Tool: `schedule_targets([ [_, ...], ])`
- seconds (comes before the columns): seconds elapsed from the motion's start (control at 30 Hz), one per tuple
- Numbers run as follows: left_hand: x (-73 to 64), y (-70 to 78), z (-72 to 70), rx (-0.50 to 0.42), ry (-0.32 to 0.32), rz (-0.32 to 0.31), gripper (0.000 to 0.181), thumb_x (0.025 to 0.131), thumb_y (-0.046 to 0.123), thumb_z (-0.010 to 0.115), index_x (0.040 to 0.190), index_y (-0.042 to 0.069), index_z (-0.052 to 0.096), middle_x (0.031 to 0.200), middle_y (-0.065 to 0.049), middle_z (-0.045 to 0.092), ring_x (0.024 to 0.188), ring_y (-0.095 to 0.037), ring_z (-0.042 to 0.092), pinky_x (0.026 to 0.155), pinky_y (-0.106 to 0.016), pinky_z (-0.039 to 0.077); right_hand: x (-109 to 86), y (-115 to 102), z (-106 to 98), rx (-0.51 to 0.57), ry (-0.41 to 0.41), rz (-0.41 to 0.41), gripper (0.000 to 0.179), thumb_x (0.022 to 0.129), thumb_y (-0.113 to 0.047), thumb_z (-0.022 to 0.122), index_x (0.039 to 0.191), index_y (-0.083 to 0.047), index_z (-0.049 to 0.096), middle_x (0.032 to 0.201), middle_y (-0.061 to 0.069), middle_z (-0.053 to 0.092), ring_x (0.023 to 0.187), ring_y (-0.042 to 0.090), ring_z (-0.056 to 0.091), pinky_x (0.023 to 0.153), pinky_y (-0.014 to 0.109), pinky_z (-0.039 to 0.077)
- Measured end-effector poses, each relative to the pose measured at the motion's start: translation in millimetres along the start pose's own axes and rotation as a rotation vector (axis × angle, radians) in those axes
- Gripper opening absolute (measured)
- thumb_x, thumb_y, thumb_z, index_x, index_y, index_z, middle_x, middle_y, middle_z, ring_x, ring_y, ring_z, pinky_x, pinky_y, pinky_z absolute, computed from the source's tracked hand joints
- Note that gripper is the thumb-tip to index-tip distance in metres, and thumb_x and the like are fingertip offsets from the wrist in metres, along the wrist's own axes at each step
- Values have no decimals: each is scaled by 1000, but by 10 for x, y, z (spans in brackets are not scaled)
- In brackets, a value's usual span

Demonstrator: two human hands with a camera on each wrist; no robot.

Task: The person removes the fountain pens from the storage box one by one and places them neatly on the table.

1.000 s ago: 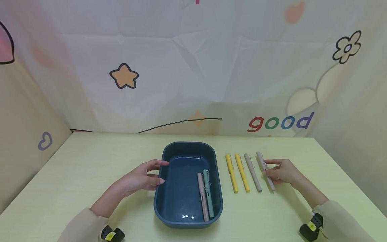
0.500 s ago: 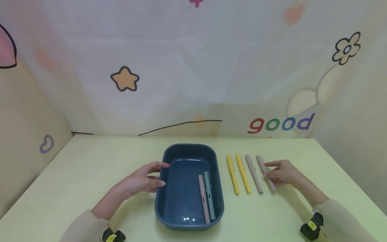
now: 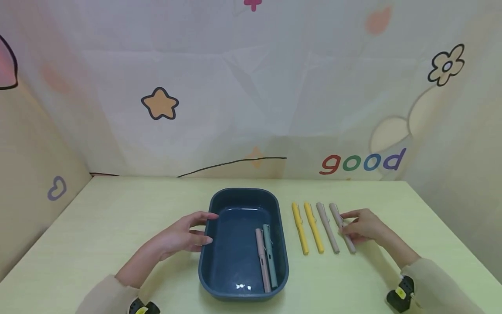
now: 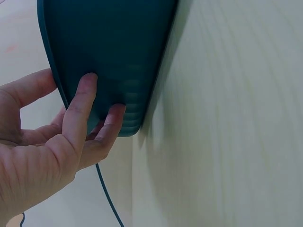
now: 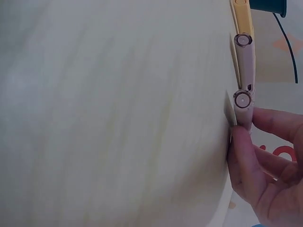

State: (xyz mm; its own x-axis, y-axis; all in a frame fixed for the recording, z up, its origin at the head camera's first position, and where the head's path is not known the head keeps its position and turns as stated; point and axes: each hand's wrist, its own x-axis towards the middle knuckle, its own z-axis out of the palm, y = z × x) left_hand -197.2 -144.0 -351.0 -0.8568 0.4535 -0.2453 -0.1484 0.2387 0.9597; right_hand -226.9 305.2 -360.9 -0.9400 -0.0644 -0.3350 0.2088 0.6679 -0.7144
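My right hand (image 3: 364, 224) pinches a greyish-pink pen (image 3: 336, 213) at the right end of a row on the table. In the right wrist view, thumb and finger sit either side of that pen's end (image 5: 243, 100). Left of it lie a matching greyish-pink pen (image 3: 327, 226) and two yellow pens (image 3: 300, 229) (image 3: 314, 229), roughly parallel. My left hand (image 3: 182, 233) holds the left wall of a dark blue plastic tray (image 3: 208, 261), one fingertip over the rim, others against the outer wall (image 4: 113, 47). Inside the tray lie a pink pen (image 3: 262, 261) and a teal pen (image 3: 270, 257).
The pale wooden table (image 3: 137, 209) ends at a printed cloth backdrop (image 3: 235, 109) with a star, a flower and the word "good". Side panels (image 3: 35, 174) stand left and right.
The pen in my right hand has shifted slightly nearer the person and now lines up with the pen beside it. The left hand and tray hold still; the head view has tilted slightly.
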Motion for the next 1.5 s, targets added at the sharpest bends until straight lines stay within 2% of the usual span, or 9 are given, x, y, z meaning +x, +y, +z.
schedule_targets([
  [0.5, -9, 9, -5, -8, -7, 11, 59, 83, 3, 63, 135, 4, 37, 136, -25, 31, 102, -29, 57, 82, -46, 50, 17, -10, 10, -38, 26, 20, 61, 76, -11, 71, 125, 13, 44, 80, 12, 55, 60, 14, 59, 58, 32, 55],
  [0.87, -8, 5, -14, -17, -6, 6, 59, 82, 2, 64, 135, 4, 38, 134, -23, 34, 100, -27, 57, 82, -46, 50, -18, -70, -114, -62, -31, -8, 58, 81, -17, 67, 125, 13, 43, 87, 10, 59, 67, 15, 57, 62, 33, 55],
  [1.03, -13, 6, -4, -16, 3, 3, 58, 82, 1, 63, 134, 4, 38, 135, -23, 33, 101, -28, 57, 82, -45, 50, -80, -150, -207, -62, -40, -91, 57, 84, -18, 65, 126, 13, 42, 92, 12, 63, 74, 18, 58, 66, 33, 55],
  [1.2, -11, 15, 1, -9, 5, -4, 58, 82, 1, 63, 134, 4, 38, 135, -23, 33, 101, -28, 57, 82, -46, 50, -172, -302, -234, -20, -52, -171, 56, 83, -13, 63, 128, 13, 40, 95, 15, 64, 83, 23, 63, 70, 35, 55],
  [1.5, -3, 6, 0, 6, 0, -10, 58, 82, 2, 63, 134, 4, 38, 136, -24, 31, 104, -29, 55, 82, -46, 50, -343, -645, -129, -15, -59, -280, 51, 85, -14, 63, 127, 7, 46, 101, 17, 62, 86, 23, 63, 75, 37, 54],
])
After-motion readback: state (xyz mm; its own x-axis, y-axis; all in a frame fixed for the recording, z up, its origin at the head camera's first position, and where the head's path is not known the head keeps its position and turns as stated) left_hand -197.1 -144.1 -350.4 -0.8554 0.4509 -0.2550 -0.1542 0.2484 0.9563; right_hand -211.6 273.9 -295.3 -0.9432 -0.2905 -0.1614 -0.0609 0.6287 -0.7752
